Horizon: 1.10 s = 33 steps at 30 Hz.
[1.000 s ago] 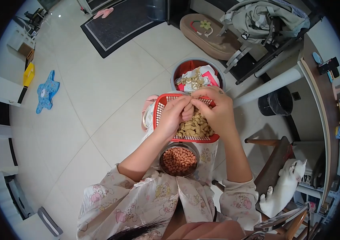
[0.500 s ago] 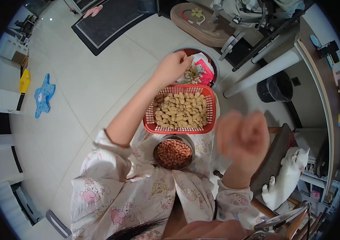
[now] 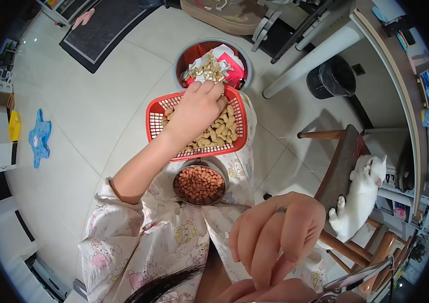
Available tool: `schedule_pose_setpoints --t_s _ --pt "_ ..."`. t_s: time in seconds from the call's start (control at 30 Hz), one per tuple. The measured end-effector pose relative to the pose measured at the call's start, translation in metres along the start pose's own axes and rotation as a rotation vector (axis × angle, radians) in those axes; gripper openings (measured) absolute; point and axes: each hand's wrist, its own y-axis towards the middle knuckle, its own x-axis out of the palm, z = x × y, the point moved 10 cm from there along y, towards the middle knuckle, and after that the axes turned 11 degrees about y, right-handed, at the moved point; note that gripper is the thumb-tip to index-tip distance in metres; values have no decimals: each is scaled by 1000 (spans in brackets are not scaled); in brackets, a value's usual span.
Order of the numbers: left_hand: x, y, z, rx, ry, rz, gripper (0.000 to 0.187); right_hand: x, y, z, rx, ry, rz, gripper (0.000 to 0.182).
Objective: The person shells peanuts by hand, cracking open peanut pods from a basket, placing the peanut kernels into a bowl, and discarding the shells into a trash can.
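My left hand point(image 3: 194, 108) reaches over a red plastic basket point(image 3: 148, 125) on my lap, fingers curled down by its far edge. Unshelled peanuts point(image 3: 220, 134) fill the basket; the fingertips are hidden, so what they grip does not show. A metal bowl point(image 3: 217, 197) of shelled reddish peanuts point(image 3: 199, 183) sits between the basket and my body. My right hand point(image 3: 275, 237) is raised close to my face, its fingers bent and pressed together; anything in them is out of sight.
Beyond the basket stands a round tub point(image 3: 177, 65) with peanut shells point(image 3: 205, 68) and crumpled paper. At right, a white cat point(image 3: 358, 202) lies on a wooden chair point(image 3: 333, 174). A black bin point(image 3: 328, 78) stands under the desk point(image 3: 391, 65). A blue star-shaped item point(image 3: 40, 136) lies on the floor.
My left hand has come back from over the tub to the peanuts in the basket. My right hand has moved from beside the basket up toward my face. The view has shifted slightly.
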Motion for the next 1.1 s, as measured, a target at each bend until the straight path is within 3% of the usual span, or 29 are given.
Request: schedule_pose_setpoints --t_s 0.1,0.17,0.23,0.3,0.33,0.4,0.43,0.47,0.53,0.67,0.83,1.1 --pt "6 0 3 69 48 -11 13 -1 1 -2 -36 -31 -35 28" --pt "2 -1 -3 66 57 -4 12 -27 -4 -14 -108 -219 151 30" --pt "-2 -5 -11 64 70 5 12 -62 -22 -27 -208 -454 484 28" --pt "-14 -16 -39 -132 -254 100 12 -97 -41 -39 -217 -845 788 25" --pt "-20 -20 -38 -136 -242 100 12 -114 -43 -35 -219 -839 777 25" --pt "-2 -46 -60 -541 -955 15 15 -132 -40 -29 -66 -1438 820 25" --pt "17 -58 -56 -612 -1255 -15 16 -134 -35 -23 -70 -1430 808 25" --pt "16 -65 -53 -623 -1247 -11 16 -137 -28 -11 -2 -1419 808 26" --pt "21 -72 -34 -777 -1730 -77 19 -144 -20 6 65 -1404 798 27" --pt "42 -82 -17 -732 -2001 -126 23 -166 -19 30 60 -1042 765 30" --pt "29 -75 -18 -775 -1899 -31 30 -176 -19 43 -101 -609 788 10" --pt "42 -83 -15 -856 -1923 -36 28 -190 -25 47 -181 -486 810 7"
